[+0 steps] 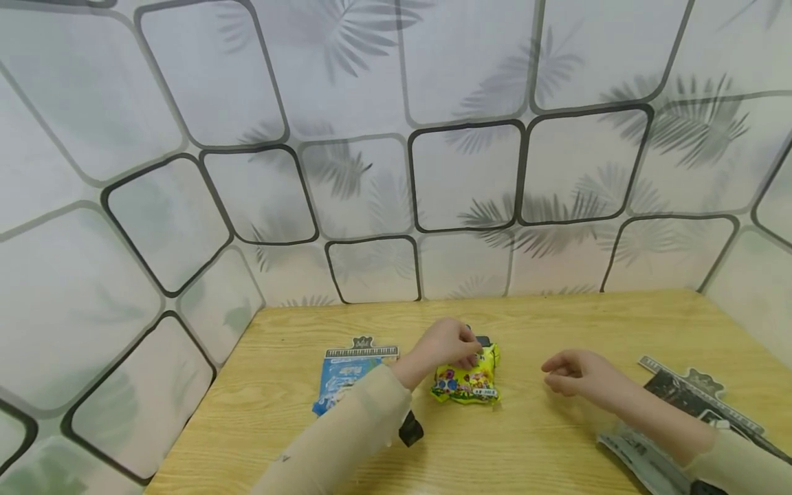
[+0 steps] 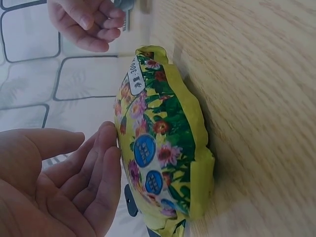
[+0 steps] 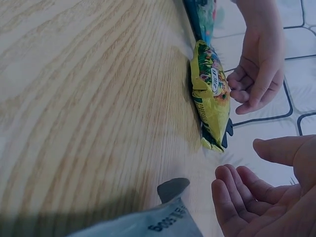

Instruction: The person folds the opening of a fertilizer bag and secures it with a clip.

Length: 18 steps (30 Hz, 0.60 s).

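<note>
A patterned wall (image 1: 464, 172) stands beyond the wooden counter (image 1: 513, 454). On the counter's near right lies a dark-and-grey bag (image 1: 668, 392), partly hidden; a blue bag (image 1: 340, 381) lies left. Between them is the yellow flowered packet (image 1: 467, 385). The right grip (image 1: 581, 375), loosely spread, is right of the packet; the left grip (image 1: 447, 344), fingers relaxed and thumb apart, is over it, contact unclear.

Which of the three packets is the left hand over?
The yellow floral packet, the middle one: the left hand is above it. The blue packet lies to its left, the grey packet to its right.
</note>
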Motion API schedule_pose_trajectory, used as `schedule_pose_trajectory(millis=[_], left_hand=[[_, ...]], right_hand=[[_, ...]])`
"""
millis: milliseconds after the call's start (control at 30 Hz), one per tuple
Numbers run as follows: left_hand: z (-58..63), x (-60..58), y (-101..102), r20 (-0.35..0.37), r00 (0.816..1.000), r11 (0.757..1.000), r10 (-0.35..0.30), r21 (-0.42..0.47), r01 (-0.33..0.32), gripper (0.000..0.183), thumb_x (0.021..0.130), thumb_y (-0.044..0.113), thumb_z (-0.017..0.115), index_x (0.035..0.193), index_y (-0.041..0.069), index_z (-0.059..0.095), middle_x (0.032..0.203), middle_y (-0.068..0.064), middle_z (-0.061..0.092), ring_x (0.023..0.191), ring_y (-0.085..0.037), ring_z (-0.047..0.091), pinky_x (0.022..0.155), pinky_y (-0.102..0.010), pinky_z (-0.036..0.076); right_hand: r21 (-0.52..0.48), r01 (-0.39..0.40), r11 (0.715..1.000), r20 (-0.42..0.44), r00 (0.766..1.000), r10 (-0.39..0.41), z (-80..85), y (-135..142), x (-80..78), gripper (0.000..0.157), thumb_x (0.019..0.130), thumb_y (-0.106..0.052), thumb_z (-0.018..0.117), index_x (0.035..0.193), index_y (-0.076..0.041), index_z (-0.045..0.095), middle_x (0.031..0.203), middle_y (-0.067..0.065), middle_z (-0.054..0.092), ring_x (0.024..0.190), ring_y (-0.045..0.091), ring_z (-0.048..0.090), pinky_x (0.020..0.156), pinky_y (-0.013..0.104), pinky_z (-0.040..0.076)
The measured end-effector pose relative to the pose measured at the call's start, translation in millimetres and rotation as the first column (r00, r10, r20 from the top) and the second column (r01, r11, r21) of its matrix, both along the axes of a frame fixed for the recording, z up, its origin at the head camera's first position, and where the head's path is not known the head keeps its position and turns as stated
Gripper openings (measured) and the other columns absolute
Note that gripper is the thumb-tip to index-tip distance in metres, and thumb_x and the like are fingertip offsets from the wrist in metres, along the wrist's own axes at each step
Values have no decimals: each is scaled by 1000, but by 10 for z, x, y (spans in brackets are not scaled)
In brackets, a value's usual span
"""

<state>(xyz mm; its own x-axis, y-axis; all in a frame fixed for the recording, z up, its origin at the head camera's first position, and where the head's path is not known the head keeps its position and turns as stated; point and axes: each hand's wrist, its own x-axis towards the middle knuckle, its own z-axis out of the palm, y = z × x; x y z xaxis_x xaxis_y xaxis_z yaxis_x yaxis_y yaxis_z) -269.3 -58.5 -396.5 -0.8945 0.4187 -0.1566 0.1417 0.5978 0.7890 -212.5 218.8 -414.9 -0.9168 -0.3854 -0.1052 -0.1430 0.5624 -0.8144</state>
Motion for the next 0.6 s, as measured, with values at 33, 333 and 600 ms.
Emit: schedule_pose_trajectory(millis=[33,333,600], left_hand=[[-3,0,8,3,1000,1000,0,5,0,20,104,12,69,93,0,80,79,-8,78,65,-12,72,64,-24,64],[-53,-1,99,1,1000,999,-25,30,25,19,104,12,70,96,-1,81,82,-10,80,67,-13,74,66,-26,65],[-59,39,212,4,999,997,-49,62,48,18,103,10,70,101,-3,82,82,-12,80,64,-15,73,62,-24,63]], right_hand=[[-3,-5,1000,0,1000,5,1,12,7,37,105,-9,63,128,20,60,106,16,74,90,17,71,77,27,63],[-27,-15,1000,42,999,16,16,137,72,42,109,-14,60,133,19,56,113,18,73,95,14,70,82,32,64],[-23,13,1000,63,998,-11,54,257,106,44,110,-14,57,135,22,53,116,20,73,96,12,71,83,32,65]])
